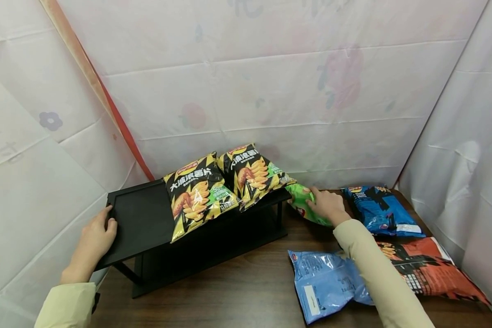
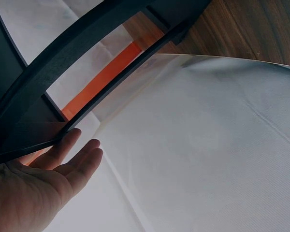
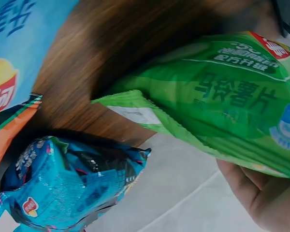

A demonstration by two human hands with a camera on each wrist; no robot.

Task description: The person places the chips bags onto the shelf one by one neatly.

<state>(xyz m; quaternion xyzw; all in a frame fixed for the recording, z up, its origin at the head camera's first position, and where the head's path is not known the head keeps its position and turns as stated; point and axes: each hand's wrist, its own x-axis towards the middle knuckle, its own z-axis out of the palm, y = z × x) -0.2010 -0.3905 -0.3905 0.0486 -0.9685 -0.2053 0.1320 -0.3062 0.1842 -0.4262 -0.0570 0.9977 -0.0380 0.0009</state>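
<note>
My left hand (image 1: pixel 93 239) holds the left end of a black two-tier shelf rack (image 1: pixel 141 214), its thumb over the top board. Several fingers (image 2: pixel 82 166) show beneath the edge in the left wrist view. Two black-and-yellow chip bags, one on the left (image 1: pixel 201 196) and one on the right (image 1: pixel 252 175), lie side by side on the upper board. Beyond the rack's right end, my right hand (image 1: pixel 328 205) grips a green potato chip bag (image 3: pixel 217 96) by its edge. The hand covers part of that bag in the head view.
On the brown wooden table (image 1: pixel 229 282), a light blue bag (image 1: pixel 324 282) lies in front of the right forearm. A dark blue bag (image 1: pixel 381 212) and a red-orange bag (image 1: pixel 430 269) lie to the right. White printed cloth (image 1: pixel 270 91) encloses the back and sides.
</note>
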